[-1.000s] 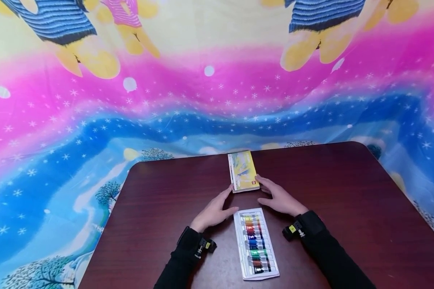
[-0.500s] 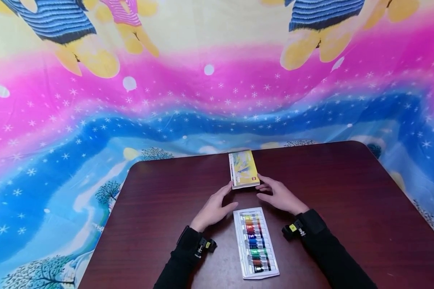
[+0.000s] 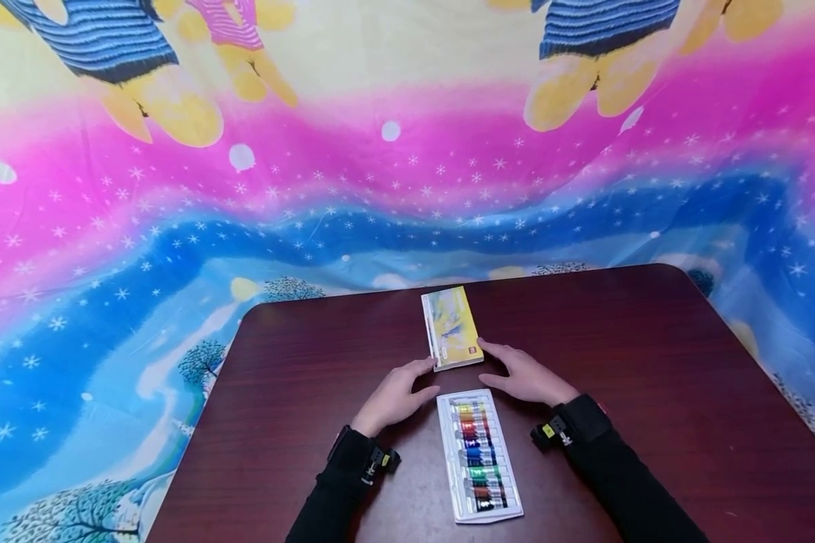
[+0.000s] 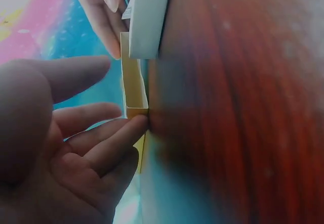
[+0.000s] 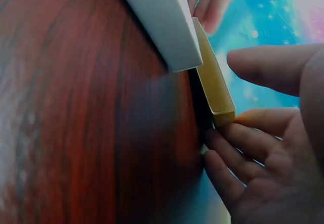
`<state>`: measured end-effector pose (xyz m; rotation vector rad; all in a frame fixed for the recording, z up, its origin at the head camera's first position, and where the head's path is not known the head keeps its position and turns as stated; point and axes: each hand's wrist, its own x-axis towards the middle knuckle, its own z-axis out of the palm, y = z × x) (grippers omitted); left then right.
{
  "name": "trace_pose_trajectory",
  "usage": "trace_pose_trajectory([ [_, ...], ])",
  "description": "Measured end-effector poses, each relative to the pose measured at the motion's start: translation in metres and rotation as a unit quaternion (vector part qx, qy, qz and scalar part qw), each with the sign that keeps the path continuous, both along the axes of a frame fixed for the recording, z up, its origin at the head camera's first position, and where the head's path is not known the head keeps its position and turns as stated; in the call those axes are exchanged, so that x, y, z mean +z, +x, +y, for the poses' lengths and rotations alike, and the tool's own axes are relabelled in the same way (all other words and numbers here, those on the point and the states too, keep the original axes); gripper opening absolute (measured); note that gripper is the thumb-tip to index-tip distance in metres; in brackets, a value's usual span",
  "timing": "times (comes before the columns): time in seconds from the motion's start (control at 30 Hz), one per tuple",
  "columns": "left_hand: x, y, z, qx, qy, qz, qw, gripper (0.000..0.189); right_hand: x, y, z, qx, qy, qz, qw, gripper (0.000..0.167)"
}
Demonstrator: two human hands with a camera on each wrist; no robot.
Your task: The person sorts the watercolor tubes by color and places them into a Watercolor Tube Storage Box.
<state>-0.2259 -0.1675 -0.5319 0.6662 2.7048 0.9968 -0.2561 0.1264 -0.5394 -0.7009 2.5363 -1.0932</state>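
A flat yellow cardboard box (image 3: 453, 328) with a printed lid lies toward the far side of the table. Both wrist views look into its open, hollow near end. My left hand (image 3: 394, 396) has its fingertips against the box's near left corner, thumb held apart. On the opposite side, my right hand (image 3: 530, 377) touches the near right corner with its fingertips, thumb also apart. Just in front of the box lies a white plastic tray (image 3: 453, 467), holding a row of several coloured paint tubes (image 3: 481, 456). In the left wrist view the tray's white end (image 4: 147, 21) overlaps the box.
The dark red-brown wooden table (image 3: 312, 385) has rounded far corners. Behind it hangs a printed cloth (image 3: 353, 188) in pink and blue, meeting the table's far edge. Black sleeves (image 3: 632, 475) and small wrist cameras (image 3: 552, 433) flank the tray.
The yellow box first slid slightly away, then came back toward me and a little left, turning slightly. Both hands moved along with it. The paint tray stayed in place.
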Motion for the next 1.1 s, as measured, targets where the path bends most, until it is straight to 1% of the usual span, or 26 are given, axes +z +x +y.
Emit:
trace_pose_trajectory([
  [0.1,-0.001,0.003,-0.002,-0.011,-0.029,0.000,0.9995,0.062,-0.001,0.003,0.002,0.013,0.020,0.005,0.9997,0.076],
  [0.17,0.000,0.007,-0.003,-0.020,-0.047,-0.011,0.9986,0.072,-0.004,0.006,0.006,0.030,0.033,0.015,0.9989,0.079],
  [0.23,0.001,0.012,-0.004,-0.031,-0.062,-0.028,0.9972,0.086,-0.006,0.010,0.010,0.042,0.050,0.015,0.9978,0.083],
  [0.3,0.001,0.017,-0.004,-0.041,-0.078,-0.038,0.9954,0.097,-0.008,0.013,0.014,0.057,0.058,0.014,0.9966,0.087],
  [0.4,0.000,0.021,-0.005,-0.051,-0.093,-0.033,0.9938,0.103,-0.010,0.016,0.019,0.068,0.060,0.005,0.9958,0.091],
  [0.5,-0.001,0.025,-0.003,-0.050,-0.093,-0.021,0.9942,0.102,-0.011,0.017,0.023,0.071,0.054,0.003,0.9960,0.093],
  [0.57,-0.001,0.027,-0.001,-0.043,-0.088,-0.014,0.9951,0.099,-0.011,0.017,0.024,0.070,0.053,0.004,0.9961,0.094],
  [0.73,-0.003,0.036,0.003,-0.027,-0.079,0.006,0.9965,0.090,-0.010,0.019,0.024,0.055,0.050,0.006,0.9972,0.094],
  [0.9,-0.005,0.039,0.006,-0.007,-0.070,0.025,0.9972,0.081,-0.010,0.021,0.025,0.030,0.048,0.020,0.9982,0.088],
  [1.0,-0.007,0.040,0.007,0.005,-0.058,0.035,0.9977,0.075,-0.011,0.022,0.024,0.022,0.040,0.030,0.9985,0.082],
  [1.1,-0.008,0.042,0.006,0.010,-0.048,0.037,0.9981,0.071,-0.012,0.022,0.023,0.021,0.025,0.041,0.9986,0.077],
])
